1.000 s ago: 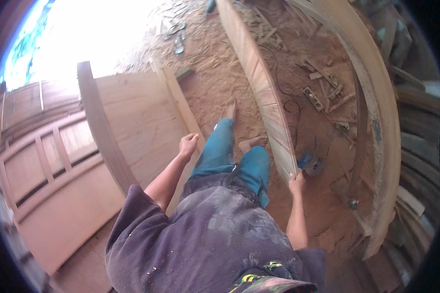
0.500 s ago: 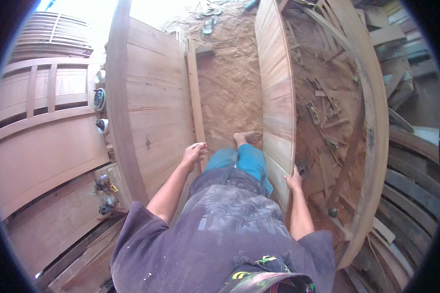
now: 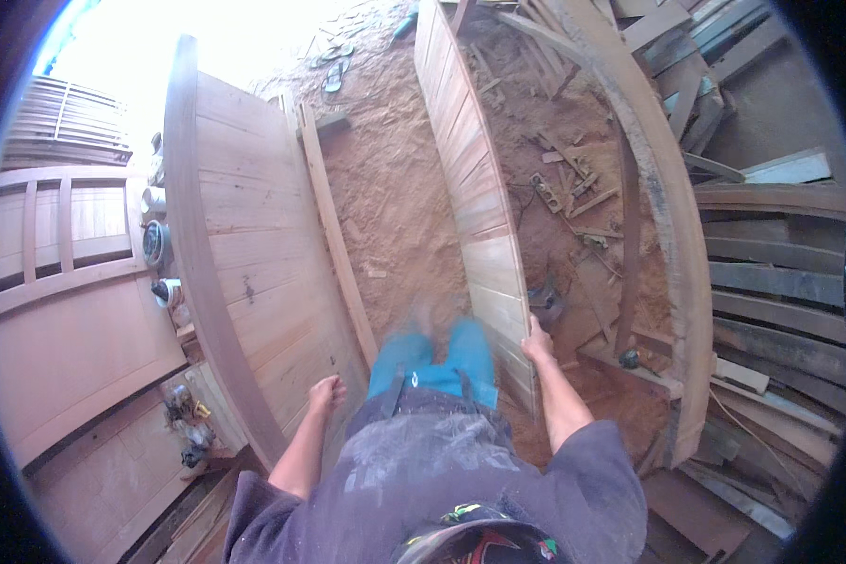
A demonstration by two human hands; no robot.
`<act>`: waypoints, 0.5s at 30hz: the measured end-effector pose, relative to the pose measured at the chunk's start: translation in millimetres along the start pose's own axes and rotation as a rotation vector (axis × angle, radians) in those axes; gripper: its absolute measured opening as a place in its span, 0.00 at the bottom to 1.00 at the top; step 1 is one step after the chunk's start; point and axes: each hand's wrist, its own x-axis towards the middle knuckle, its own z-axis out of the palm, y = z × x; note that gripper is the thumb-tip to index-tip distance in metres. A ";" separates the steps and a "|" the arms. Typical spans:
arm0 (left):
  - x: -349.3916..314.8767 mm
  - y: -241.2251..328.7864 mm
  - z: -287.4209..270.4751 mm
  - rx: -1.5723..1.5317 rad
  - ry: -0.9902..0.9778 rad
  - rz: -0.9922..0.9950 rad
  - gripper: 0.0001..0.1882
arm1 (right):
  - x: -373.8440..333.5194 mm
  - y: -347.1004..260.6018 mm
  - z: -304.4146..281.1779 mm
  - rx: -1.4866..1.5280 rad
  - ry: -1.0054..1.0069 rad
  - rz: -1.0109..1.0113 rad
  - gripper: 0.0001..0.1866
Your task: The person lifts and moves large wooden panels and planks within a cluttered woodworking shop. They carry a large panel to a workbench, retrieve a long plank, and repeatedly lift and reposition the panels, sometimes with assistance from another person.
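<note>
Holding a tall, pale-brown, planked wooden panel [image 3: 479, 207] on edge at one o'clock.
Clamping its near edge with the bare right hand [image 3: 537, 345] at four; curling the bare left hand [image 3: 325, 395] into a fist at seven, near a broad, brown-framed planked wooden board [image 3: 258, 226] at ten; standing between both on reddish-brown ground [image 3: 390, 207].

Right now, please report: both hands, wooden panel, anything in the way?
Right hand grips wooden panel by its edge. Left hand curled, looks empty. Scrap wood on ground, right of panel.
</note>
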 end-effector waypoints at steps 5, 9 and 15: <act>1.1 -9.3 60.9 0.168 -0.100 0.108 0.18 | -10.6 -6.1 -2.8 0.022 0.041 -0.109 0.41; -20.3 19.5 194.3 0.298 -0.310 0.360 0.21 | -18.5 -5.8 -8.6 0.054 0.076 -0.228 0.43; -38.6 -18.4 385.8 0.557 -0.401 0.670 0.37 | -54.1 36.0 27.1 0.245 0.117 -0.379 0.41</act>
